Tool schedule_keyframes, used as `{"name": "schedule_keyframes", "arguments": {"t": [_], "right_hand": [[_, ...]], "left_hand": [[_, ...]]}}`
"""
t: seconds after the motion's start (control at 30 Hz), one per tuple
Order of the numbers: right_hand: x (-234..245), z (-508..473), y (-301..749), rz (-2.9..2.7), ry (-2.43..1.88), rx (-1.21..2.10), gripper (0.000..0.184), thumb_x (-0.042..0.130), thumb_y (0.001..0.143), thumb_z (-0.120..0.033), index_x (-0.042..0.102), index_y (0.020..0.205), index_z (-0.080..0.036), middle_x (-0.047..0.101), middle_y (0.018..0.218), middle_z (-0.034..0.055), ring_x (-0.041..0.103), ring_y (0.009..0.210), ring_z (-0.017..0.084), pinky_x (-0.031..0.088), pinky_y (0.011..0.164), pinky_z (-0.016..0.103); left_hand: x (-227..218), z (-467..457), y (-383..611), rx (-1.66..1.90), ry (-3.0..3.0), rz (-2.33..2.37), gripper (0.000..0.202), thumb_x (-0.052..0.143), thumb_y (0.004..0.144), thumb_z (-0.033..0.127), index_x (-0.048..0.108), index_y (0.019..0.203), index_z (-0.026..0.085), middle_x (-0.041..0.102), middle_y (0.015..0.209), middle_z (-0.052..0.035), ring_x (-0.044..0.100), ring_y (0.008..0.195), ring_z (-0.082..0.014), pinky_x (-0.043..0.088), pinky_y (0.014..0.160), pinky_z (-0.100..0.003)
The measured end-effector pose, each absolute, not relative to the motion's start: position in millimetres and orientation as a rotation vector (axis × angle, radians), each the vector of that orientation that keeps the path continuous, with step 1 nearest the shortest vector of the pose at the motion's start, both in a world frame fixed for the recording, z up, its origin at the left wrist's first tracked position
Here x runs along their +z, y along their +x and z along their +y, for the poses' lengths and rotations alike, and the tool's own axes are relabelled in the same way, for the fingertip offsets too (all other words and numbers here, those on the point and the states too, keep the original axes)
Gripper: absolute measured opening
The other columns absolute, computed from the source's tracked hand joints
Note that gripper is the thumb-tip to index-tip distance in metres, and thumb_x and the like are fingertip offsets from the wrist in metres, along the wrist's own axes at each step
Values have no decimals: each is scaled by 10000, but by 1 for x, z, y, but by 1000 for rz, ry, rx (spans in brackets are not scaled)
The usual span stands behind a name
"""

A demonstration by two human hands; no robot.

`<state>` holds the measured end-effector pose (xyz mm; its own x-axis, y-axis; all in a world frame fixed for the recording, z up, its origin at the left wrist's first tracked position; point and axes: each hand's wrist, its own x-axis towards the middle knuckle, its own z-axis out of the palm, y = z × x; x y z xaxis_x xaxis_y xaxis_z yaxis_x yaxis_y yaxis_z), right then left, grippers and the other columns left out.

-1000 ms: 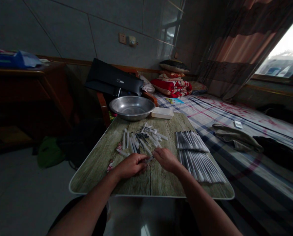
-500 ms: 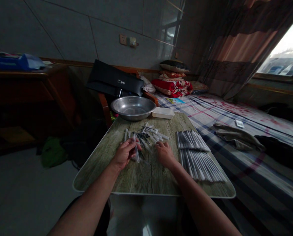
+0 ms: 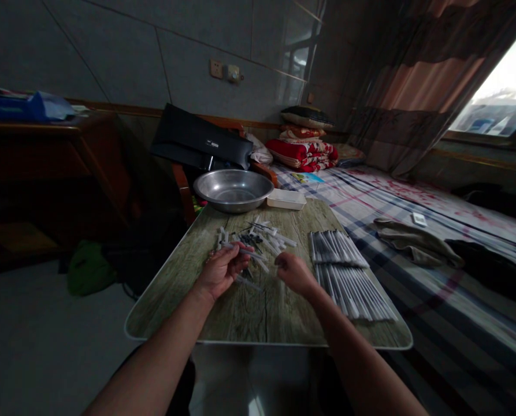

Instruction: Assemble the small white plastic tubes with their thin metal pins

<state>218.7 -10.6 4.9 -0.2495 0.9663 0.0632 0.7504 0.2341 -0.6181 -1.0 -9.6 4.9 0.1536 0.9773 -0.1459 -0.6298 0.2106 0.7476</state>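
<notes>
A pile of small white tubes and dark bits (image 3: 258,238) lies in the middle of a wood-patterned table (image 3: 240,315). My left hand (image 3: 221,268) is palm up just in front of the pile, its fingers curled round several white tubes. My right hand (image 3: 294,271) hovers to the right of it, fingers pinched together near a tube end; what it holds is too small to make out. A neat row of long white tubes (image 3: 346,271) lies along the table's right side.
A metal basin (image 3: 233,189) and a white flat box (image 3: 286,199) stand at the table's far edge. Behind them is a chair with a black bag (image 3: 201,141). A bed with a plaid sheet (image 3: 418,231) runs along the right; a wooden desk (image 3: 36,156) stands left.
My left hand has gathered tubes from the table and turned palm up. My right hand has lifted off the table and drawn towards the left hand.
</notes>
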Motion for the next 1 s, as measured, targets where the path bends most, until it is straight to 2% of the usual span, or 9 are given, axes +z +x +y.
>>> {"name": "schedule_keyframes", "arguments": {"t": [0.1,0.2,0.57,0.77,1.0], "right_hand": [[14,-13,221,-1814,-1299,1068,246,476,764,-161,644,943,-147,565,637,-14,512,565,106,392,553,220],[18,-16,217,-1636,-1140,1222,257,484,803,-268,649,954,-142,525,593,-30,476,509,87,376,506,212],[7,-18,202,-1464,-1093,1235,234,600,724,-333,589,879,-158,513,561,-52,471,484,84,379,478,213],[5,-22,203,-1594,-1263,1285,242,487,830,-394,552,779,-166,426,500,-65,357,400,59,263,395,182],[4,-25,204,-1682,-1146,1329,244,461,878,-379,579,838,-170,408,541,-46,339,446,73,275,432,198]], "left_hand": [[5,-9,2,1266,627,724,78,602,841,172,596,908,131,736,938,-99,713,689,-148,578,558,-204],[4,-9,5,1265,662,736,92,611,838,197,591,911,144,735,951,-89,720,710,-166,571,523,-202],[7,-14,10,1226,740,781,179,705,763,258,621,889,160,739,937,-67,721,757,-177,572,571,-205],[6,-15,7,1220,783,775,211,726,743,278,635,887,154,738,955,-70,718,791,-178,578,646,-228],[11,-16,11,1275,882,883,266,746,717,335,635,871,148,739,893,-67,709,743,-169,571,633,-237]]}}
